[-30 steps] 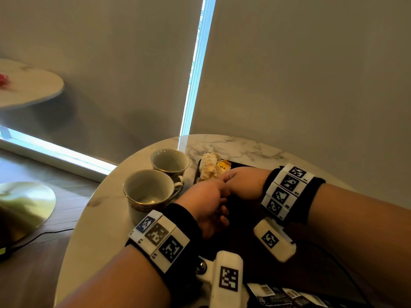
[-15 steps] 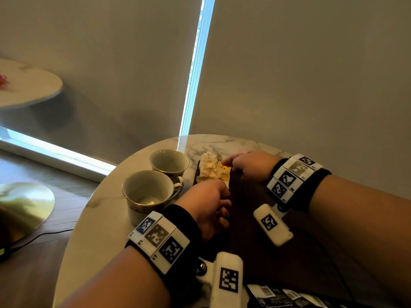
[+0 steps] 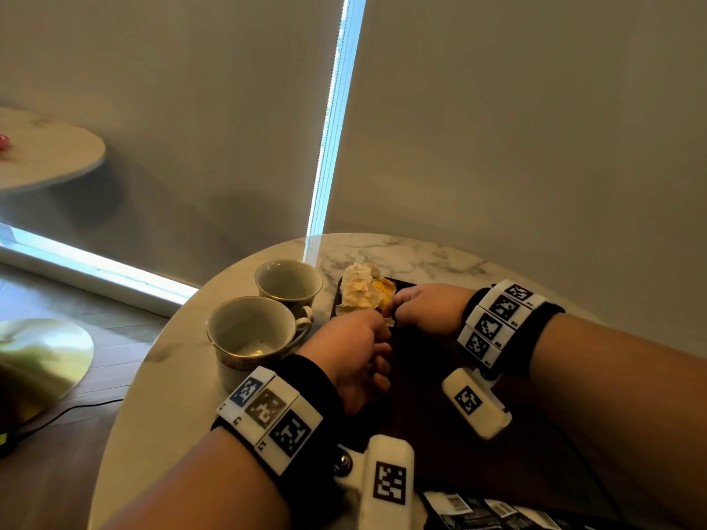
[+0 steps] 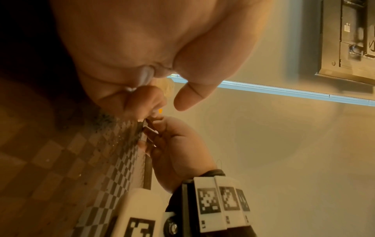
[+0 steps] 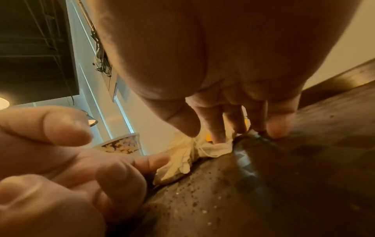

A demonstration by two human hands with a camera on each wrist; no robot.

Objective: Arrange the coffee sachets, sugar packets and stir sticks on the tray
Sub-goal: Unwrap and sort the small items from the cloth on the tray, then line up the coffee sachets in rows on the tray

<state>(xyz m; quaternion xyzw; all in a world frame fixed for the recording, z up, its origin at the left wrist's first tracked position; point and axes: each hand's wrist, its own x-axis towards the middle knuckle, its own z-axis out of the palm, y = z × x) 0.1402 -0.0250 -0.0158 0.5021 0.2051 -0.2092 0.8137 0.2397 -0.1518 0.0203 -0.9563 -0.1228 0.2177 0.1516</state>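
Note:
A pile of cream packets with yellow tags (image 3: pixel 363 290) lies at the far left corner of the dark checkered tray (image 3: pixel 440 434). My right hand (image 3: pixel 426 306) reaches to the pile; in the right wrist view its straight fingers (image 5: pixel 218 133) press down on the packets (image 5: pixel 182 154). My left hand (image 3: pixel 357 350) sits just in front of the pile, its index finger (image 5: pixel 152 160) touching a packet and its other fingers loosely curled, holding nothing. Black sachets (image 3: pixel 482 510) lie at the tray's near edge. No stir sticks are visible.
Two gold-rimmed cups (image 3: pixel 252 330) (image 3: pixel 289 283) stand on the marble table (image 3: pixel 401 254) left of the tray, close to my left hand. A wall with blinds rises right behind the table. Another round table (image 3: pixel 42 154) stands far left.
My right hand left the left hand, went to the far end of the tray, then came back a little onto the packet pile. The left hand has hardly moved.

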